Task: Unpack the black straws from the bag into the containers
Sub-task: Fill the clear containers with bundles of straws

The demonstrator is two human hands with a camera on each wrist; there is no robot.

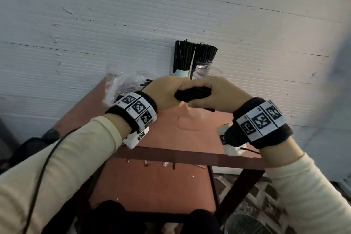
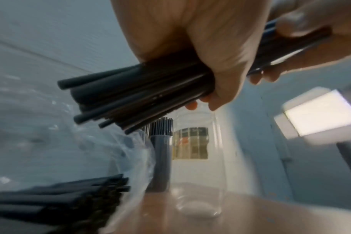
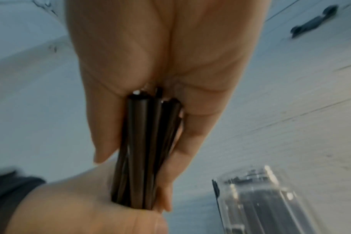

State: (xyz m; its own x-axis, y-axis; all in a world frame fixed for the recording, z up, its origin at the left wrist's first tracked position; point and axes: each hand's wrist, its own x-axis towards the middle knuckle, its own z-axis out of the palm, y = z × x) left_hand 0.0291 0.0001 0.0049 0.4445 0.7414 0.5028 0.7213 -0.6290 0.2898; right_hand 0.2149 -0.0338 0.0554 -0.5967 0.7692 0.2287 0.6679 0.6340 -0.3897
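Item: your left hand (image 1: pixel 164 92) and right hand (image 1: pixel 214 94), fingers curled round one bundle of thin black plastic straws (image 1: pixel 192 93) above the empty clear plastic jar (image 2: pixel 196 164); two containers (image 1: pixel 193 57) behind stand filled, crumpled clear bag (image 1: pixel 121 83) still holds more.

The head view looks steeply down on the counter (image 1: pixel 161 125) toward its far edge. Both wrist views sit close under the palms, looking up; all three share the straws (image 1: pixel 192 94).
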